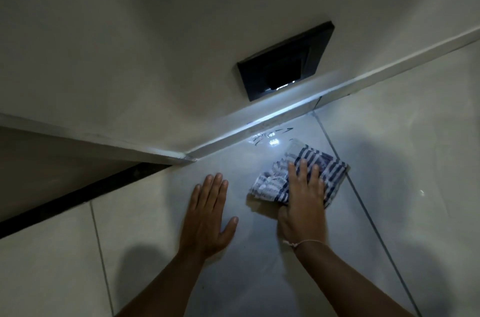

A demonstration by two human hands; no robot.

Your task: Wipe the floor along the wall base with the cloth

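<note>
The right hand (304, 202) pressed flat, fingers spread, on the striped cloth (298, 176), which lay on the floor (259, 277) near the baseboard (259, 119). The left hand (207, 215) rested open beside it.

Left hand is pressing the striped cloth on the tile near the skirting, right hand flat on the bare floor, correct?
Not quite: the hands are swapped. The head view shows the right hand pressing the striped cloth, the left hand flat on bare tile.

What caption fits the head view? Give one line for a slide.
Right hand presses a striped cloth on the tiled floor near the baseboard; left hand lies flat beside it.
</note>
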